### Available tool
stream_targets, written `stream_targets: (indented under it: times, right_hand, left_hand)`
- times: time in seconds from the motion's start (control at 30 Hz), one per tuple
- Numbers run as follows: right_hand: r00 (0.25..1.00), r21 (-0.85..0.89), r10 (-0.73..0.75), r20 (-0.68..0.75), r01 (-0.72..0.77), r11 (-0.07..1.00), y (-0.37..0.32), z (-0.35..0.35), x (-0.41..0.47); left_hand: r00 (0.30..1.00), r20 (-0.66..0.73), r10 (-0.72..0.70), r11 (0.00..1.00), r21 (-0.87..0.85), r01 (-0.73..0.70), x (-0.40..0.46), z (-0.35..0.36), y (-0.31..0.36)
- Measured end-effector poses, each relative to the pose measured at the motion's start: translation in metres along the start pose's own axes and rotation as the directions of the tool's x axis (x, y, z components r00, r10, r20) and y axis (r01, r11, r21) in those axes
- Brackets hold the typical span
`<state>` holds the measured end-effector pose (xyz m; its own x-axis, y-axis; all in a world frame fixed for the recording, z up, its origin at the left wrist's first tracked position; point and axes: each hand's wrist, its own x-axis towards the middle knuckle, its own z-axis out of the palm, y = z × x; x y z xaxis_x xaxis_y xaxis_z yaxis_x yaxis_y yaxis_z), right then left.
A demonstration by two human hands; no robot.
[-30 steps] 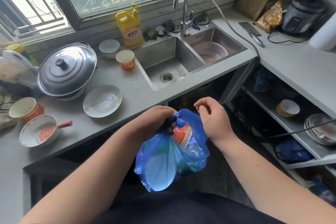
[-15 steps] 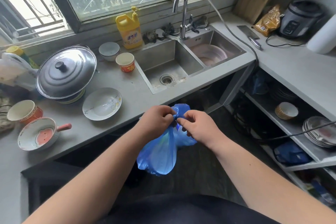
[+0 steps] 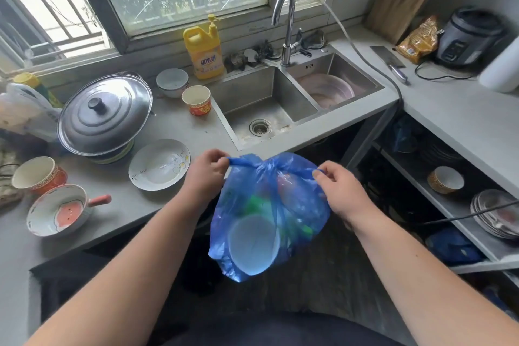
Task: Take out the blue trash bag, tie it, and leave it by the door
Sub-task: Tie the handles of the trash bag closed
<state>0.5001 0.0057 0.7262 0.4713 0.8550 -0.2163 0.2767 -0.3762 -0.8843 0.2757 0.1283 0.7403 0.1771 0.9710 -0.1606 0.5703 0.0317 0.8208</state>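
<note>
The blue trash bag [image 3: 266,216] hangs in front of me, below the counter edge, half see-through, with a round white lid and green and red rubbish inside. Its top is gathered into a twisted knot at the middle. My left hand [image 3: 206,171] pinches the left tail of the bag's top. My right hand [image 3: 341,191] pinches the right tail. The two tails are stretched apart sideways. No door is in view.
The grey counter [image 3: 174,126] carries a lidded pot [image 3: 104,114], a plate [image 3: 159,164], bowls and paper cups. The double sink [image 3: 264,101] with faucet lies ahead. At right, open shelves [image 3: 455,216] hold bowls and plates; a black cable crosses them.
My hands were close together at the bag's neck. They have moved apart, each drawing a tail of the bag outward, and the bag's body hangs lower and fuller in view.
</note>
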Motion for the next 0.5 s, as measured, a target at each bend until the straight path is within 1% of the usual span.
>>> stream_targets:
  times: [0.03, 0.07, 0.1, 0.13, 0.17, 0.23, 0.27, 0.33, 0.37, 0.4, 0.43, 0.47, 0.5]
  right_hand:
    - [0.991, 0.148, 0.125, 0.039, -0.130, 0.980, 0.004, 0.004, -0.003]
    - [0.972, 0.271, 0.216, 0.096, -0.235, 0.934, 0.008, 0.011, -0.006]
    - [0.953, 0.395, 0.267, 0.145, -0.303, 0.867, 0.009, 0.020, -0.009]
    - [0.945, 0.498, 0.283, 0.166, -0.328, 0.802, 0.007, 0.030, -0.011]
    - [0.940, 0.557, 0.290, 0.180, -0.340, 0.758, 0.002, 0.037, -0.014]
    - [0.946, 0.625, 0.251, 0.204, -0.323, 0.710, -0.013, 0.043, -0.017]
    - [0.953, 0.665, 0.216, 0.211, -0.302, 0.683, -0.021, 0.039, -0.017]
    - [0.971, 0.750, 0.159, 0.176, -0.237, 0.617, -0.032, 0.022, -0.014]
    - [0.980, 0.764, 0.146, 0.137, -0.198, 0.614, -0.035, 0.010, -0.012]
    - [0.986, 0.732, 0.142, 0.090, -0.162, 0.662, -0.036, 0.000, -0.009]
    - [0.990, 0.662, 0.134, 0.048, -0.132, 0.738, -0.033, -0.008, -0.007]
    - [0.990, 0.581, 0.140, 0.015, -0.123, 0.805, -0.028, -0.012, -0.006]
    - [0.985, 0.516, 0.172, -0.005, -0.145, 0.844, -0.022, -0.012, -0.004]
  left_hand:
    - [0.992, 0.098, -0.078, 0.990, -0.110, 0.088, -0.001, 0.006, -0.006]
    - [0.971, 0.209, -0.113, 0.964, -0.214, 0.158, -0.005, 0.013, -0.012]
    - [0.943, 0.307, -0.125, 0.925, -0.307, 0.223, -0.008, 0.023, -0.015]
    - [0.910, 0.394, -0.128, 0.878, -0.381, 0.288, -0.013, 0.032, -0.013]
    - [0.882, 0.456, -0.118, 0.835, -0.435, 0.337, -0.017, 0.039, -0.008]
    - [0.853, 0.515, -0.088, 0.781, -0.495, 0.379, -0.019, 0.044, 0.008]
    - [0.848, 0.524, -0.078, 0.756, -0.523, 0.393, -0.018, 0.040, 0.017]
    - [0.859, 0.510, -0.052, 0.678, -0.614, 0.405, -0.009, 0.022, 0.026]
    - [0.875, 0.482, -0.041, 0.652, -0.651, 0.389, -0.003, 0.012, 0.028]
    - [0.898, 0.439, -0.040, 0.660, -0.663, 0.353, 0.002, 0.004, 0.028]
    - [0.916, 0.400, -0.039, 0.675, -0.665, 0.319, 0.006, -0.002, 0.027]
    - [0.926, 0.374, -0.052, 0.689, -0.658, 0.304, 0.008, -0.002, 0.024]
    - [0.927, 0.367, -0.079, 0.697, -0.644, 0.315, 0.009, 0.000, 0.021]
